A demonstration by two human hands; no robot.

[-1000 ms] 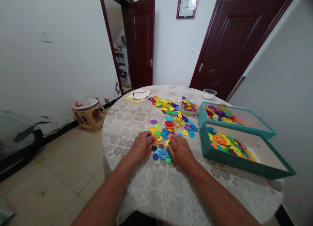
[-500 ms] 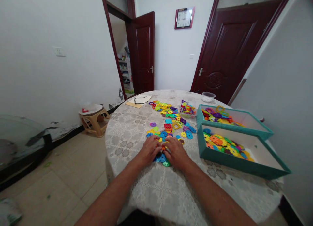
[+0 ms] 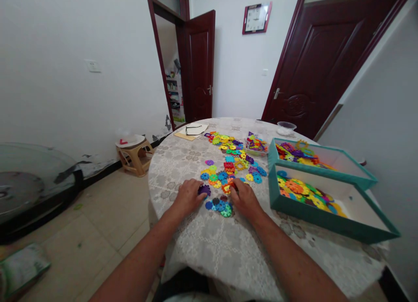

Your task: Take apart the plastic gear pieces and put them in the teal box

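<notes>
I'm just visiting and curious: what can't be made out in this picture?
All in the head view:
Whether the right hand grips anything: its own fingers hide the contact.
The left side of the purple piece: covered by the left hand.
Part of the near box's floor: under heaped pieces.
Exact time on the clock: too small.
The floor packet's lettering: blurred, its end cut by the left edge.

No word or brand is legible. The square wall clock with a white dial and a dark red frame (image 3: 257, 18) carries black numerals around the dial's edges, too small and blurred to read surely. The green-and-white printed package (image 3: 28, 267) by the tiled floor's left edge (image 3: 107, 225) bears unreadable markings.
</notes>
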